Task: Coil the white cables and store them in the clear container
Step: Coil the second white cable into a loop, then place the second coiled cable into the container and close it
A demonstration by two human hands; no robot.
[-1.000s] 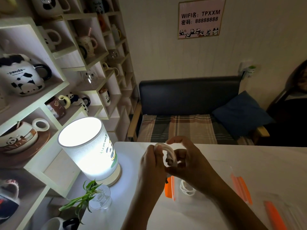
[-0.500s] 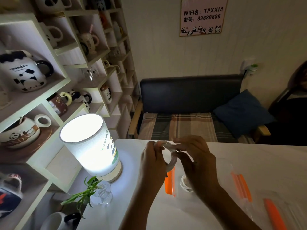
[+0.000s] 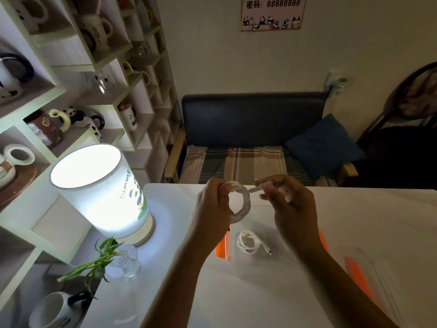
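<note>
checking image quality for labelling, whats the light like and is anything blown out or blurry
Head view: the lit lamp is the main light and its top is blown out; the rest of the room is dim. Right hand fingers are motion-blurred, while the left hand and coil stay readable. Wide-angle bending shows on the shelves.

A glowing cylindrical lamp [image 3: 99, 190] with a panda print stands on the near-left part of the white table [image 3: 354, 233]. Just in front of it, a small glass vase [image 3: 123, 263] holds green leafy stems [image 3: 94, 263]. Open shelving [image 3: 78, 74] filled with panda mugs covers the left wall. Beyond the table's far edge sits a dark bench [image 3: 253, 119] with a plaid seat cushion [image 3: 238, 164] and a blue pillow [image 3: 324, 145] at its right end. A panda sign [image 3: 272, 13] hangs on the far wall.
</note>
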